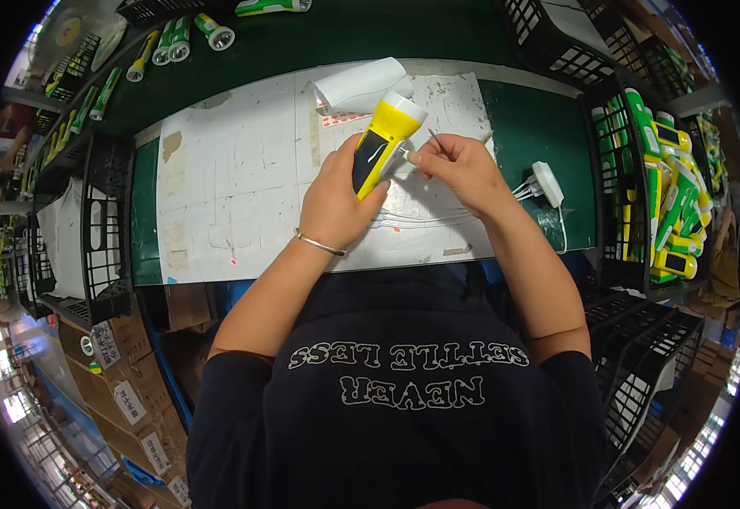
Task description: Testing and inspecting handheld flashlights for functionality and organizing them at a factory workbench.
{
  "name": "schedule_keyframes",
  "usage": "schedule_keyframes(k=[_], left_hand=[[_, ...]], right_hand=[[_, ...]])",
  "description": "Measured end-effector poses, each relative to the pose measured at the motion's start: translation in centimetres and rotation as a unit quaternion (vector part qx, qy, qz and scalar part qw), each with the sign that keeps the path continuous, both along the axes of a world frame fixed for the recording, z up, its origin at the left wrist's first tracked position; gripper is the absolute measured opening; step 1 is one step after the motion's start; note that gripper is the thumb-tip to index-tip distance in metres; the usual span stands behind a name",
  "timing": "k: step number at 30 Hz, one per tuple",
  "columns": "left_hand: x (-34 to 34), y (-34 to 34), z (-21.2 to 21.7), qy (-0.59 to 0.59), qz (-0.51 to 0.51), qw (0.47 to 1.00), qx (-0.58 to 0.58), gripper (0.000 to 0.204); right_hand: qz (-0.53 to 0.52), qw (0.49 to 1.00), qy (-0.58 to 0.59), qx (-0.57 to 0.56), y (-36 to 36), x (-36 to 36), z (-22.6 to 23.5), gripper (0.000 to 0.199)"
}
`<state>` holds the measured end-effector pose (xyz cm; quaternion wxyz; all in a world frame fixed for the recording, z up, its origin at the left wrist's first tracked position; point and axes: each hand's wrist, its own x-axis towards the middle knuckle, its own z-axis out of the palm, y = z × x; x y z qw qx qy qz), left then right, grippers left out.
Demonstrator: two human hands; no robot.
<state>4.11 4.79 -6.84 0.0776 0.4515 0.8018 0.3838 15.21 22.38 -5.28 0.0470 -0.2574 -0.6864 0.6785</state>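
Note:
My left hand (333, 197) is wrapped round a yellow flashlight (380, 142) with a dark panel and a white head, tilted with its head up and to the right. Close by the flashlight's side, my right hand (465, 172) is closed in a pinch on a small white plug (403, 153); whether it sits in the flashlight I cannot tell. A thin grey piece (434, 136) sticks up above the right fingers. Several thin white cables (429, 222) pass below my hands to a white charger block (547, 183) on the right.
A white sheet (242, 178) covers the green table (518, 110), with a curled paper (363, 85) behind the flashlight. On the right, a black crate (633, 254) is heaped with green and yellow flashlights (679, 199). Another black crate (103, 229) stands left. More flashlights (180, 40) line the far left.

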Motion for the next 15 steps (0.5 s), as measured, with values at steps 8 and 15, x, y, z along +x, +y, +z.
schedule_keyframes(k=[8, 15], left_hand=[[-0.19, -0.28, -0.18, -0.074, 0.000, 0.997, -0.024, 0.067], [0.24, -0.07, 0.05, -0.004, 0.012, 1.000, 0.015, 0.066]], right_hand=[[0.009, 0.998, 0.021, 0.063, -0.35, 0.20, -0.02, 0.023], [-0.004, 0.996, 0.039, 0.084, -0.50, 0.08, -0.83, 0.026]])
